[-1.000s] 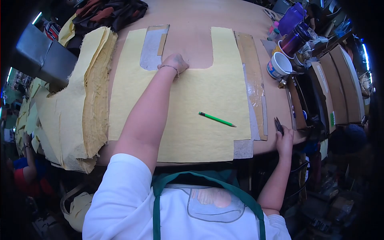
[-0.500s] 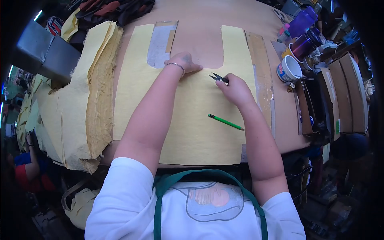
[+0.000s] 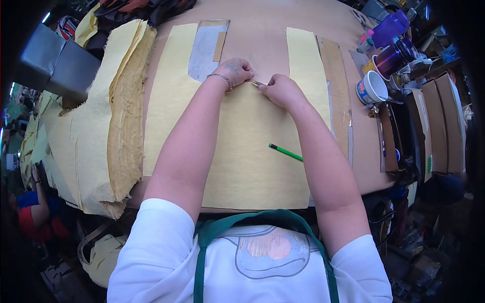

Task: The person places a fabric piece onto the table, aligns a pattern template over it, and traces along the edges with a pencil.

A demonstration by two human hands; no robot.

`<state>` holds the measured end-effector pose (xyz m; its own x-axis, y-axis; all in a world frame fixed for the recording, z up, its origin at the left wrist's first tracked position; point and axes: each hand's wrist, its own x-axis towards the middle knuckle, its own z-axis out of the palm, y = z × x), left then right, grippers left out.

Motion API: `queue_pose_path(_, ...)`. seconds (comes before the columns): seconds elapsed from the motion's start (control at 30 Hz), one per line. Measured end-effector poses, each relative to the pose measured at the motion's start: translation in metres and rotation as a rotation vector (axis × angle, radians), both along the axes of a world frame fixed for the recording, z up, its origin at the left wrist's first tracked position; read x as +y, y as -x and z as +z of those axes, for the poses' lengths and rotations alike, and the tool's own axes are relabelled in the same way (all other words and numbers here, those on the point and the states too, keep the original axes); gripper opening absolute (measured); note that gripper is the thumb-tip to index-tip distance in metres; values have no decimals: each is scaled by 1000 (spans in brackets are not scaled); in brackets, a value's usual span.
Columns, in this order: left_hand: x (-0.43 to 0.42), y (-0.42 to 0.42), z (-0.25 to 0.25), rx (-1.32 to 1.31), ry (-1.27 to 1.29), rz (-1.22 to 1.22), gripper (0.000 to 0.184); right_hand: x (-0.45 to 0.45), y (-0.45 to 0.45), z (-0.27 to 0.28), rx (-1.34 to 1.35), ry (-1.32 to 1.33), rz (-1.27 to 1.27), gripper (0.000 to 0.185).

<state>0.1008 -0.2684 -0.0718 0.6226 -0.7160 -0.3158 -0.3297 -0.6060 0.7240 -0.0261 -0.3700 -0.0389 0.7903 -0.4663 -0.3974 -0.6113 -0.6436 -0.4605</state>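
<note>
A large pale yellow fabric piece (image 3: 252,166) lies flat before me, with a U-shaped cutout at its far side. My left hand (image 3: 236,70), a chain bracelet at its wrist, pinches the fabric at the bottom edge of that cutout. Small dark-handled thread snips (image 3: 258,83) are in my right hand (image 3: 283,91), their blades reaching the edge right beside my left fingertips. The fingers hide most of the snips' handles. On the fabric, near my right forearm, rests a green pencil (image 3: 285,152), partly covered by the arm.
A thick stack of frayed yellow fabric (image 3: 126,111) lies left, by a grey metal box (image 3: 60,63). Cardboard pattern pieces (image 3: 336,76) show under the fabric. Right are a white tub (image 3: 371,88), a purple tumbler (image 3: 394,58) and cardboard boxes (image 3: 439,121). Another person's arm (image 3: 41,194) shows far left.
My right hand has moved left and slightly up, bringing the snips to the cutout edge. My left hand has gone from a pointing finger to a pinch. The view has shifted slightly.
</note>
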Motion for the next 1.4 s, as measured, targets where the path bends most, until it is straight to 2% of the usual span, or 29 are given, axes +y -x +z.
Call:
queue_pose_path(0.1, 1, 2, 1, -3, 12, 1, 20, 3, -4, -4, -21, 65, -6, 36)
queue_pose_path(0.67, 1, 7, 5, -37, -18, 35, 20, 3, -4, -4, -31, 28, 27, 36)
queue_pose_path(0.87, 8, 6, -4, -69, 120, 100, 21, -2, 6, -10, -124, -14, -99, 35)
queue_pose_path(0.97, 28, 4, -6, -24, 394, 290, 19, -26, 37, -17, -311, -112, -254, 37)
queue_pose_path(1.03, 64, 12, 5, 28, 626, 352, 16, -46, 79, -10, -416, -78, -356, 39)
queue_pose_path(1.07, 88, 22, 18, 64, 642, 371, 15, -71, 104, -26, -450, 55, -374, 40)
queue_pose_path(1.1, 116, 34, 30, 101, 657, 391, 14, -90, 133, -41, -533, 59, -454, 40)
queue_pose_path(1.17, 178, 65, 48, 20, 632, 341, 10, -97, 191, -21, -491, 206, -523, 36)
queue_pose_path(1.2, 208, 87, 57, 64, 622, 369, 12, -115, 222, -30, -475, 247, -503, 34)
queue_pose_path(1.23, 243, 105, 54, 114, 592, 410, 9, -123, 248, -32, -433, 341, -533, 33)
queue_pose_path(1.27, 273, 126, 62, 230, 567, 347, 11, -126, 270, -35, -389, 432, -564, 32)
queue_pose_path(1.33, 330, 167, 58, 208, 311, 394, 15, -131, 302, -48, -406, 552, -610, 31)
queue_pose_path(1.4, 372, 207, 48, 160, 118, 413, 18, -130, 318, -57, -276, 764, -546, 32)
